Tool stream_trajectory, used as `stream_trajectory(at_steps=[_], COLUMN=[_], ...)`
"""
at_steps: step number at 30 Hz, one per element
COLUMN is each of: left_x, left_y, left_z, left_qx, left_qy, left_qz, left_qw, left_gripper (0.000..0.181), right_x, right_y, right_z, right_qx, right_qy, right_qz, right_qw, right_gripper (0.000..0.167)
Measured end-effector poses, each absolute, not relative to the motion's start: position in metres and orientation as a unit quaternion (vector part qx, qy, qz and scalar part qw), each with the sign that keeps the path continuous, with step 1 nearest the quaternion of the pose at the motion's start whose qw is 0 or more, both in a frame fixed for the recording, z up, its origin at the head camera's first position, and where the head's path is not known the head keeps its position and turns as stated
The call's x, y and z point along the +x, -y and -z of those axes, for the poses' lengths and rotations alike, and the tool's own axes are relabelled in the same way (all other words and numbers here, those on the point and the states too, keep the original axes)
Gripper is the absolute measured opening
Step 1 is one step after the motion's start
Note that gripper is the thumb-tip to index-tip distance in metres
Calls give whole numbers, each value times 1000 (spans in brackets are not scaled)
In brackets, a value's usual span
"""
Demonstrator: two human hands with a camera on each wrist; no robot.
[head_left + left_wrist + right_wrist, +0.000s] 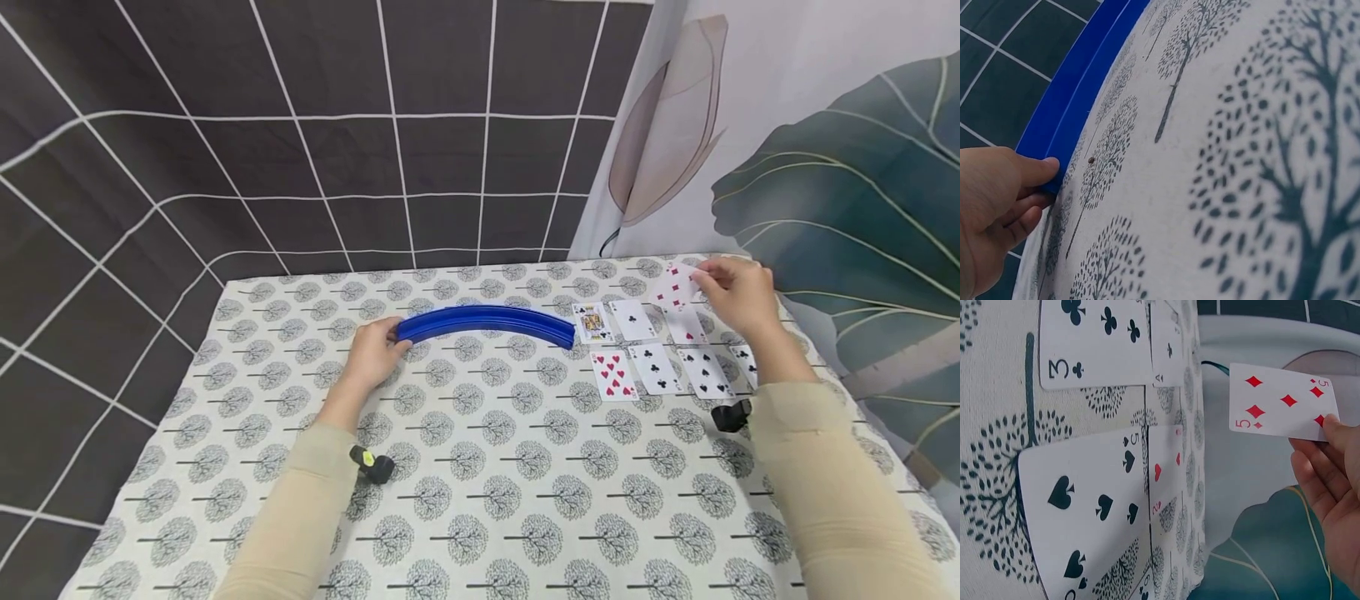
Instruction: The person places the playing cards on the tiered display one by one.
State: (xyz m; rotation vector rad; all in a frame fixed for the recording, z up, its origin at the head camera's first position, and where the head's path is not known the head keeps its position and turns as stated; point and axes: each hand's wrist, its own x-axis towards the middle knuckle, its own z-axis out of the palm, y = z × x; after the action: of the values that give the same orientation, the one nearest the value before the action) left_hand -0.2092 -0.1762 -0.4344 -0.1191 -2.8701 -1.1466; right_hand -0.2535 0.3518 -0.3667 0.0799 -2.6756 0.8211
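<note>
My left hand [372, 354] pinches the left end of a curved blue playing-card holder [483, 317], thumb on top in the left wrist view. The holder lies along the table, its right end beside a face card [594, 322]. Between the thumb and fingers of my right hand [738, 293] is the five of diamonds [1282, 400], held up off the cloth. Below it lies the two of hearts [1165, 469]. In the back row is also the ace of clubs [632, 321]. Nearer me lie the three of clubs [655, 369] and five of spades [1088, 509].
A red heart card [615, 376] begins the front row at the left. At that row's right end, another black-suit card [744, 360] is partly hidden by my right wrist. Tree-patterned cloth [495, 492] covers the table; a dark grid curtain [442, 150] hangs behind.
</note>
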Motion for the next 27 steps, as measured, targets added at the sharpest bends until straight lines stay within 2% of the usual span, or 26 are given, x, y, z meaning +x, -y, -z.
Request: stream_trajectory(at_steps=[15, 22, 27], left_x=[-213, -212, -212], left_y=[177, 177, 177], left_z=[437, 436, 438], left_qx=[-48, -42, -39], left_qy=[934, 935, 932], left_qz=[352, 352, 359], left_qw=[30, 30, 28], left_gripper=[31, 34, 36], right_x=[-254, -258, -257], right_y=[-334, -323, -317], right_z=[367, 370, 371], right_qx=[38, 56, 51], right_qy=[939, 932, 933], right_qz=[-295, -304, -308], right_qw=[171, 187, 179], right_gripper=[31, 27, 26])
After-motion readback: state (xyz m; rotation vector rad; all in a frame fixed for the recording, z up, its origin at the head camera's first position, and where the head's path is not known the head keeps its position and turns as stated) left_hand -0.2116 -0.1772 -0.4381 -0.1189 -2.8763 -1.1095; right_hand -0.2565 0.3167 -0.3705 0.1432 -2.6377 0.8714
